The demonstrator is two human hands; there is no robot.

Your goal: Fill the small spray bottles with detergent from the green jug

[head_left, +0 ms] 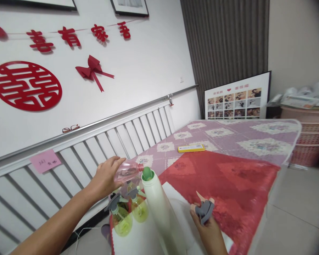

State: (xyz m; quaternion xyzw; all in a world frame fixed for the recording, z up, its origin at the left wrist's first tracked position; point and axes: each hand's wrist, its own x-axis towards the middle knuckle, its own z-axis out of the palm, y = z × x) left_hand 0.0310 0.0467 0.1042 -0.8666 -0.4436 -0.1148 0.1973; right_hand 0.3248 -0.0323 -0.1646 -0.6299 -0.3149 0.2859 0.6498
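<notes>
My left hand (pixel 108 176) is closed around a clear pink bottle (pixel 127 171) lying nearly level, its red neck pointing right. That neck meets a green rounded piece (pixel 147 173) at the mouth of a tall, pale green container (pixel 162 209), which leans in the view. I cannot tell whether liquid is flowing. In my right hand (pixel 208 226), a grey spray trigger head (pixel 204 211) is gripped, apart from any bottle. Below my left hand stand two spray bottles, a nearer one (pixel 122 222) and one beside it (pixel 139 209), with yellow-green liquid and grey heads.
The table has a purple patterned cloth (pixel 218 132) and a red sheet (pixel 215 173) over it, with a white sheet (pixel 133 244) at the near side. A yellow flat case (pixel 191 148) lies farther back. White railing (pixel 122 138) runs along the left; pink baskets (pixel 311 141) stand right.
</notes>
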